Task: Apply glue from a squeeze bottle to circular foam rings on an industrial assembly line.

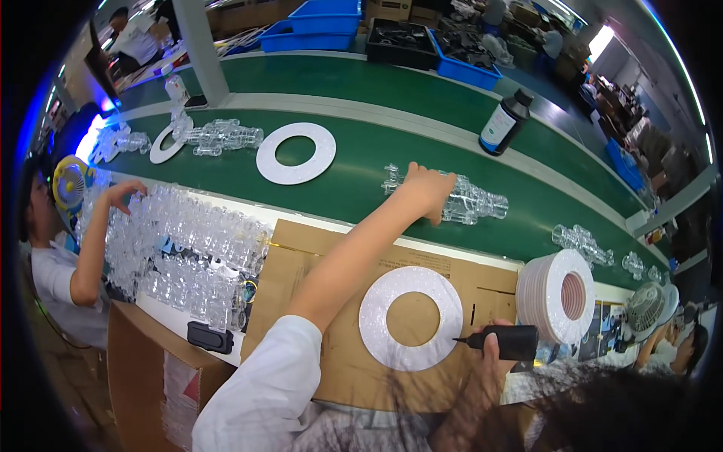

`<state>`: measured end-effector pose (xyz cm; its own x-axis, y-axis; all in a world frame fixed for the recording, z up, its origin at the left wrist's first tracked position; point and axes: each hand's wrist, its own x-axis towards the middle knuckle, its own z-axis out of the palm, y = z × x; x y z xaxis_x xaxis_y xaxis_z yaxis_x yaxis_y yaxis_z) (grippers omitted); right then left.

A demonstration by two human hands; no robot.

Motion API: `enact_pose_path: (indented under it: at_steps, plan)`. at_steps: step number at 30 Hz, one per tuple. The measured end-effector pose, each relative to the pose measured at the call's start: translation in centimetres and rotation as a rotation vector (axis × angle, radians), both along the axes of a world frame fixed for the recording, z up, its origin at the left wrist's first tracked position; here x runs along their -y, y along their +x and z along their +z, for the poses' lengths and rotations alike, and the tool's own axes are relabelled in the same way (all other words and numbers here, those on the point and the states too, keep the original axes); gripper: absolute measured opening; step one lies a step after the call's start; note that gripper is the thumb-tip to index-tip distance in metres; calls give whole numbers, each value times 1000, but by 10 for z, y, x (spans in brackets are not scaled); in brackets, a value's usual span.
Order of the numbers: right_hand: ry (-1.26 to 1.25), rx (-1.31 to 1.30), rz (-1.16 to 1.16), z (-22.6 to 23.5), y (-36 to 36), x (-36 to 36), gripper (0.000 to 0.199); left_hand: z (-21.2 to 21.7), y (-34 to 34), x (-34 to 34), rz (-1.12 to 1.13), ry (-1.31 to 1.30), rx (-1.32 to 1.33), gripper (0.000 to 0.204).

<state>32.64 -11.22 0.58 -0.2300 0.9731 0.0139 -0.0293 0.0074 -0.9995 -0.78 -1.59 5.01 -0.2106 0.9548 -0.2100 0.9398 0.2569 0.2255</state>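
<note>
My left hand [428,190] reaches out over the green belt, its fingers closed around a clear, bottle-shaped plastic part [476,203] lying on its side. My right hand [491,368], low on the right, grips a small black squeeze bottle [516,343] with a thin pointed nozzle. That nozzle points left, at the right edge of a flat white ring [374,320]. The ring lies on a cardboard sheet [294,256] in front of me. Hair partly covers the ring's lower side and my right wrist.
A stack of white rings [536,301] stands right of the cardboard. Many clear parts [188,226] crowd the left side, by a co-worker's hand [124,196]. On the belt lie another white ring [324,154] and more clear parts [226,137]. A black bottle [506,122] stands beyond.
</note>
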Motion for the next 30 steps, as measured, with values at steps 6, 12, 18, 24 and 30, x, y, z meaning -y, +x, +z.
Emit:
enact_pose_path:
  at_steps: [6,12,18,24,30]
  plan:
    - [47,-234,24,-13,6,-8,51,-2,-31,11,36,121,-93,86]
    - [15,-192,36,-6,4,-6,49,-4,-57,20,140,36,-90,100]
    - [-2,-187,61,-11,4,-5,50,-12,-72,23,182,53,-103,98]
    - [-8,-182,64,-10,4,-6,50,-16,-80,27,217,57,-99,98]
    - [46,-220,67,-10,-2,-4,50,-11,-85,37,250,19,-70,98]
